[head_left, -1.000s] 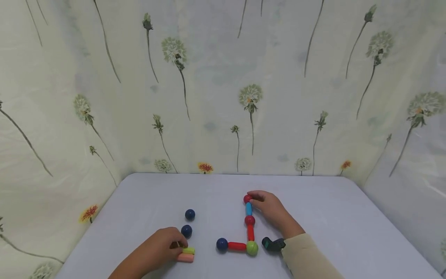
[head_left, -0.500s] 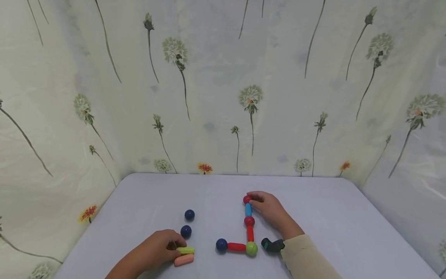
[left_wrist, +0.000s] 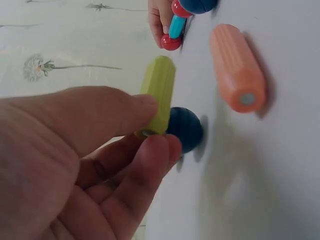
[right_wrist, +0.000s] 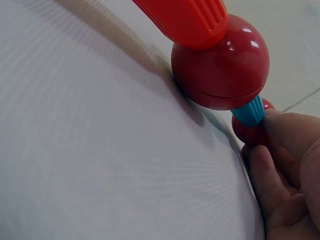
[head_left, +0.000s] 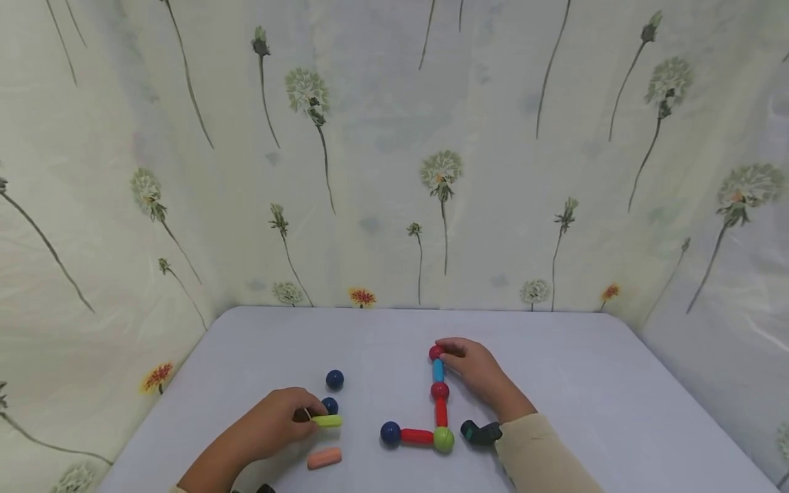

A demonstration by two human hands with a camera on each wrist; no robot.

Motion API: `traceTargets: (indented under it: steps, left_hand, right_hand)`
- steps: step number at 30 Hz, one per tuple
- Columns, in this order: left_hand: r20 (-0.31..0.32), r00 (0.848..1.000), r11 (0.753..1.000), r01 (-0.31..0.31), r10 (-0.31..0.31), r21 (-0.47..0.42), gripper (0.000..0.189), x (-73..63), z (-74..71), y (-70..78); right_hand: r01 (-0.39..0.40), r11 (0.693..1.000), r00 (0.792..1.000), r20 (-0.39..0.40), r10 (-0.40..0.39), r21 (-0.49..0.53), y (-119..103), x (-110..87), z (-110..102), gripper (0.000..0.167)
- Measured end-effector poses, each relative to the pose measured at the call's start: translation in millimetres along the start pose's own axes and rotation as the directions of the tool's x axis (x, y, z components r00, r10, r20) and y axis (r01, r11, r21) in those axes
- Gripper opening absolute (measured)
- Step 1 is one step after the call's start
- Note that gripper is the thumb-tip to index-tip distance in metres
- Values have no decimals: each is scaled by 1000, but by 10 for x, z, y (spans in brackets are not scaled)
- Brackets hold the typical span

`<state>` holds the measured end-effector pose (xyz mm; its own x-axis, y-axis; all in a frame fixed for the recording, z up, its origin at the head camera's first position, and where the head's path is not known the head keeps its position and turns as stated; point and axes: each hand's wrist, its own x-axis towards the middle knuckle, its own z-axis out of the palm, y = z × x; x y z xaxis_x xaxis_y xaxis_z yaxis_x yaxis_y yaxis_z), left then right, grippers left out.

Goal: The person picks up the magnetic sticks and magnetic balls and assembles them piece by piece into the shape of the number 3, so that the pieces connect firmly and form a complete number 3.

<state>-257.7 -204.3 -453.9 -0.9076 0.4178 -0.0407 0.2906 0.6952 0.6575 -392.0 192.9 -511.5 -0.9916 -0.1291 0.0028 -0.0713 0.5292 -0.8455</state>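
Observation:
Between thumb and fingertips my left hand (head_left: 277,421) pinches a yellow-green magnetic rod (left_wrist: 162,82), raised off the table in the left wrist view. An orange magnetic rod (head_left: 324,458) with a metal end lies below that hand. My right hand (head_left: 477,370) grips the far red ball (head_left: 435,352) of an L-shaped chain. From that ball the chain runs through a light-blue rod (head_left: 438,370), a second red ball (right_wrist: 225,65) and a red rod (head_left: 441,412) to a green ball (head_left: 443,439). Another red rod (head_left: 417,436) links the green ball to a dark blue ball (head_left: 391,433).
Two loose dark blue balls lie left of the chain: the farther ball (head_left: 335,379) stands alone, and the nearer ball (head_left: 331,405) is partly hidden behind the left fingers. A black wrist device (head_left: 481,433) sits at the right sleeve. Flower-print cloth (head_left: 370,171) hangs behind the white table (head_left: 585,383).
My left hand has lifted the yellow-green rod away from the orange rod, moving it up toward the nearer blue ball. The orange rod shifted slightly. My right hand stays on the far red ball.

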Motion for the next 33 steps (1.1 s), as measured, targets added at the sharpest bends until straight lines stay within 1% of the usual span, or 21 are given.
traceTargets:
  steps: [4, 6, 9, 12, 13, 17, 20, 24, 33]
  left_hand:
    - [-17, 1000, 1000, -13, 13, 15, 17, 136, -28, 64]
    - [-18, 1000, 1000, 5, -4, 14, 16, 210, -30, 104]
    - [-17, 999, 999, 30, -30, 23, 17, 352, -21, 158]
    - [-12, 999, 999, 34, -33, 25, 18, 505, -11, 210]
    - [-14, 1000, 999, 27, -26, 28, 18, 554, -6, 224]
    - [-33, 999, 1000, 27, -26, 10, 19, 712, 12, 300]
    - [-55, 998, 999, 35, -35, 6, 19, 820, 41, 356]
    - [-64, 997, 999, 42, -42, 6, 20, 967, 99, 409]
    - [-76, 994, 997, 80, -79, 9, 18, 1268, 197, 489]
  right_hand:
    - [-3, 1000, 1000, -2, 3, -10, -2, -2, 10, 35]
    - [-12, 1000, 1000, -1, 12, -5, -3, -4, 20, 34]
    - [-5, 1000, 1000, 0, 5, -9, 1, 1, 26, 35]
    - [-3, 1000, 1000, -6, 3, -13, -6, 1, 20, 35]
    - [-3, 1000, 1000, -6, 2, -16, -6, 0, 18, 35]
    - [-6, 1000, 1000, -6, 6, -14, -10, 1, 15, 35]
    - [-2, 1000, 1000, -7, 2, -16, -14, -3, 11, 35]
    - [8, 1000, 1000, -13, -8, -24, -20, -4, 5, 34]
    - [-27, 999, 1000, -9, 27, -18, 1, 10, 8, 35]
